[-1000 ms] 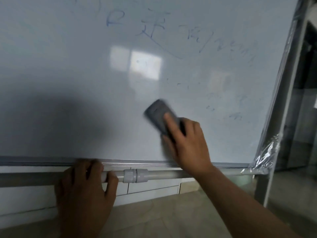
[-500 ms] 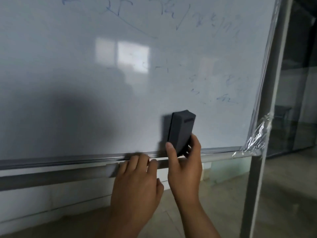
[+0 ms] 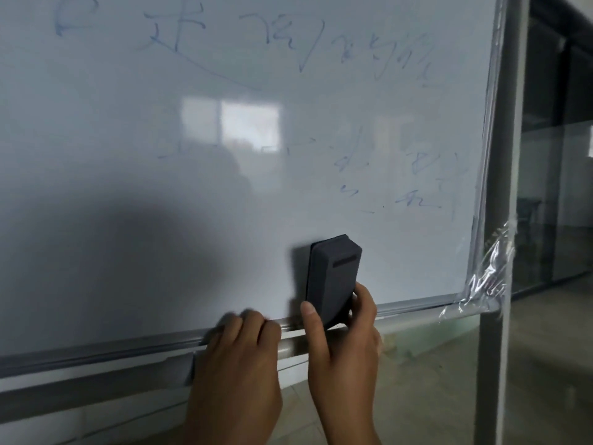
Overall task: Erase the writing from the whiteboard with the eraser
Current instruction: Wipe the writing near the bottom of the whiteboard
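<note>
A large whiteboard (image 3: 128,155) fills the view, with faint blue writing (image 3: 224,36) along the top and more smeared marks (image 3: 414,175) at the right. A dark grey eraser (image 3: 333,277) stands upright against the board's lower edge. My right hand (image 3: 343,342) grips its lower end, thumb on the left side and fingers on the right. My left hand (image 3: 237,358) is curled over the board's bottom frame (image 3: 96,351), just left of the eraser.
A grey stand post (image 3: 500,220) runs down the board's right side, with crumpled clear plastic wrap (image 3: 491,271) at the lower corner. A grey pipe (image 3: 64,393) runs under the board. Tiled floor and glass partitions lie to the right.
My right hand swept the eraser down from mid-board to the bottom edge and turned it upright. My left hand slid right along the frame to sit beside it.
</note>
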Demonstrator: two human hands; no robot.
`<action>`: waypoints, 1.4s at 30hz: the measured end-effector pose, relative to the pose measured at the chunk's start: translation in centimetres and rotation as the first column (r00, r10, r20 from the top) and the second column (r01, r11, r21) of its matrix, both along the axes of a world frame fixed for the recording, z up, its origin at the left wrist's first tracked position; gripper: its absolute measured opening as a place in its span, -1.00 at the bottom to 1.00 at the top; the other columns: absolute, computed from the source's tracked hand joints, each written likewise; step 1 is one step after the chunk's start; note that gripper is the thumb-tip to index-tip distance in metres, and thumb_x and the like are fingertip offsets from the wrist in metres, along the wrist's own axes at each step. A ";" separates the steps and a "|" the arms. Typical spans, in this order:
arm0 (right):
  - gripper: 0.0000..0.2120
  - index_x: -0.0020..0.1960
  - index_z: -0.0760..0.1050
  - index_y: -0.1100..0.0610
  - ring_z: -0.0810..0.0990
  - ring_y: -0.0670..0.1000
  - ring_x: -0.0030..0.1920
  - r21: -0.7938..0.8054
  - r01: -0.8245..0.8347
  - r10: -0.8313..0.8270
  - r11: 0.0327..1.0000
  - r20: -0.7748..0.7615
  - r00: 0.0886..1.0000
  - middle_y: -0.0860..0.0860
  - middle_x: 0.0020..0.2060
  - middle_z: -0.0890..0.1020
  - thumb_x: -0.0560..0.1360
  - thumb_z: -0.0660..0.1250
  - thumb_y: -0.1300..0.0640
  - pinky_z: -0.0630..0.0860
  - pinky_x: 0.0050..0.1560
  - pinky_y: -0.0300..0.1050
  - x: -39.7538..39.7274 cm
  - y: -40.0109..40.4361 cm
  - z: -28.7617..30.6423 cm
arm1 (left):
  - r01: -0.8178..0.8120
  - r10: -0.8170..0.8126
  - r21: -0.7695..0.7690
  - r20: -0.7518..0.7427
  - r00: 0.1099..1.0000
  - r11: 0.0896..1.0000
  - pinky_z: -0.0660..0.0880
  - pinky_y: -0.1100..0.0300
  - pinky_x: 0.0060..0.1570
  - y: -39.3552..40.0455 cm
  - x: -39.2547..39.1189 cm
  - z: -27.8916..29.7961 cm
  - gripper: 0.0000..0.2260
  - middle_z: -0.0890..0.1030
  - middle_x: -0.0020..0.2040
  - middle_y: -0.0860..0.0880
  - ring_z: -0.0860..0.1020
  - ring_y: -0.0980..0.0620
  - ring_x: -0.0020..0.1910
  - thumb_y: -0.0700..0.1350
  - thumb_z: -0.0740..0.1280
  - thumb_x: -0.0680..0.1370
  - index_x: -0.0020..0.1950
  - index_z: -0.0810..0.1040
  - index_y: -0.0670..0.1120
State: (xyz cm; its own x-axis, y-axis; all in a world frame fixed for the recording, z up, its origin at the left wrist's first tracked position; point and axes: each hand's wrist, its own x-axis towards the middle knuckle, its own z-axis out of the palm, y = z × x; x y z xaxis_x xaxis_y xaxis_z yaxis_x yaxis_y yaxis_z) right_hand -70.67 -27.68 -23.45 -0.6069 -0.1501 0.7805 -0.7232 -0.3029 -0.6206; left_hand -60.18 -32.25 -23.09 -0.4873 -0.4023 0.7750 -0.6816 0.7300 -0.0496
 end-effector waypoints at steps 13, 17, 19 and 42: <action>-0.57 0.22 0.41 0.11 0.40 0.08 -0.06 -0.246 0.323 -0.371 0.914 -0.182 0.911 0.08 0.04 0.43 0.38 0.27 0.03 0.39 -0.09 0.02 -3.4 1.5 -0.8 | 0.159 -0.101 0.137 -0.361 0.927 0.978 0.38 0.26 -0.36 5.6 -5.4 6.5 -0.42 0.55 -0.26 0.14 0.49 0.15 -0.31 0.54 0.01 0.33 -0.13 0.46 0.07; -0.47 0.33 0.37 0.04 0.33 0.00 0.04 -0.182 0.317 -0.355 0.931 -0.244 0.902 0.04 0.09 0.38 0.37 0.27 0.00 0.38 0.01 0.04 -4.5 2.4 -1.4 | 0.148 -0.057 0.190 -0.418 0.907 0.971 0.35 0.31 -0.44 6.5 -6.9 6.6 -0.52 0.54 -0.30 0.12 0.49 0.17 -0.35 0.43 0.13 0.34 -0.10 0.46 0.06; -0.39 0.38 0.33 0.03 0.30 -0.01 0.15 -0.130 0.282 -0.308 0.950 -0.269 0.913 0.02 0.17 0.35 0.37 0.30 -0.11 0.38 0.11 0.05 -5.0 3.4 -2.1 | 0.165 -0.059 0.197 -0.455 0.888 0.966 0.45 0.26 -0.41 6.5 -7.4 6.9 -0.57 0.55 -0.29 0.10 0.53 0.14 -0.33 0.38 0.19 0.35 -0.08 0.46 0.05; -0.73 0.20 0.57 0.21 0.68 0.03 -0.14 -0.823 -0.313 0.847 0.474 0.523 -0.091 0.07 -0.12 0.69 0.54 0.34 0.15 0.61 -0.29 -0.09 -11.2 5.8 -0.7 | 0.029 -0.131 -0.499 -0.171 0.977 0.866 0.34 0.04 -0.22 7.6 -17.6 9.4 -0.63 0.52 -0.11 -0.12 0.47 -0.15 -0.16 0.11 0.37 0.42 0.05 0.53 -0.13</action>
State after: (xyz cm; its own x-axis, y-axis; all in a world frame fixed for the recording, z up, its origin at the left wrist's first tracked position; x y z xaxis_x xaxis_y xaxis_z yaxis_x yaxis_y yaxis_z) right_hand -81.89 -21.91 -24.19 -0.6357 -0.7716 -0.0204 0.7472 -0.6085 -0.2672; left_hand -77.74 -24.67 -13.72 -0.3224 0.0893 0.9424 -0.6551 0.6976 -0.2902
